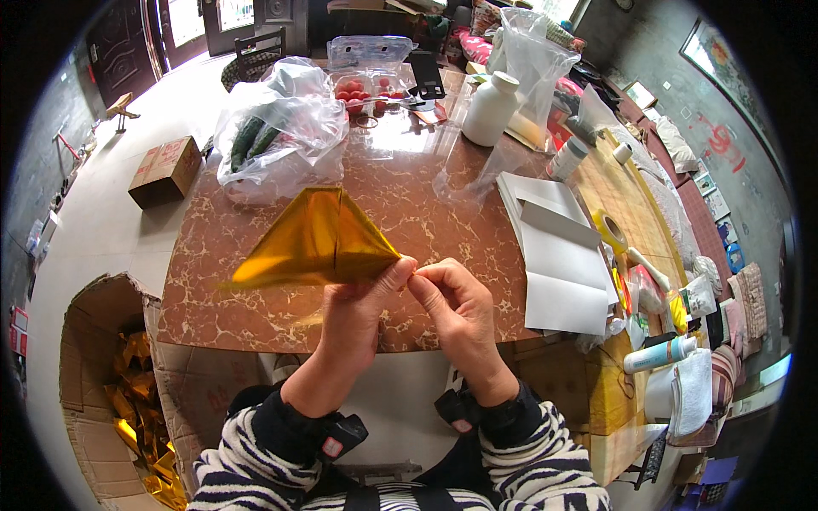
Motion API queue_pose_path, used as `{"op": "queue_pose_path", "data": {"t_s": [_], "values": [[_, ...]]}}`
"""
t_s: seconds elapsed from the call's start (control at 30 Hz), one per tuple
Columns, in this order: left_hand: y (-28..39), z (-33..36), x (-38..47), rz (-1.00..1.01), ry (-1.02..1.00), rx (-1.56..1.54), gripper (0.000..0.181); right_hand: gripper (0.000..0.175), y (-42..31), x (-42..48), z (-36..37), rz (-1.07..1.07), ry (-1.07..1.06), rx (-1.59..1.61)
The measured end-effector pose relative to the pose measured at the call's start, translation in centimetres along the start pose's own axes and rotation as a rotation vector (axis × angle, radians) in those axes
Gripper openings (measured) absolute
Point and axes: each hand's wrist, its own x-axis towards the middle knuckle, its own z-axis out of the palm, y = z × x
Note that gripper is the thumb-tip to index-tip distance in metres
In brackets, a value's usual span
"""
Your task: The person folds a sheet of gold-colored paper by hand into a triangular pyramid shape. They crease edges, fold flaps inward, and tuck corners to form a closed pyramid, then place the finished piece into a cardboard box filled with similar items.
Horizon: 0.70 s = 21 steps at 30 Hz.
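Note:
A folded piece of shiny gold foil paper [319, 239] is held above the marbled brown table [255, 319], its broad side pointing left. My left hand [358, 313] grips its narrow right end between thumb and fingers. Close beside it, the thumb and index finger of my right hand [454, 306] are pinched together at the tip of the foil; whether something small is between them cannot be told. The underside of the foil and part of the left fingers are hidden.
At the left stands an open cardboard box [96, 409] with folded gold foil pieces [137, 383]. White paper sheets [565, 294] lie at the right. Farther back are a plastic bag [287, 102] with cucumbers, a tomato container [370, 83] and a white bottle [491, 108].

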Motion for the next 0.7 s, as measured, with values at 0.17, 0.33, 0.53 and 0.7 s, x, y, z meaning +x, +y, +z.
{"op": "queue_pose_path", "data": {"t_s": [0.17,0.33,0.53,0.7], "values": [[-0.3,-0.2,0.3,0.005,-0.013,-0.058,0.017,0.015,0.0,-0.2,0.4,0.017,0.013,-0.06],[-0.1,0.5,0.4,0.019,-0.022,-0.047,0.014,0.017,0.1,-0.6,0.5,-0.035,0.013,-0.153],[-0.1,1.5,0.4,0.03,0.053,-0.053,0.007,0.019,0.0,-0.7,0.7,-0.076,0.019,-0.202],[0.2,1.0,0.9,-0.055,0.125,0.031,0.013,0.02,-0.7,-0.9,-0.2,0.011,-0.039,-0.27]]}}
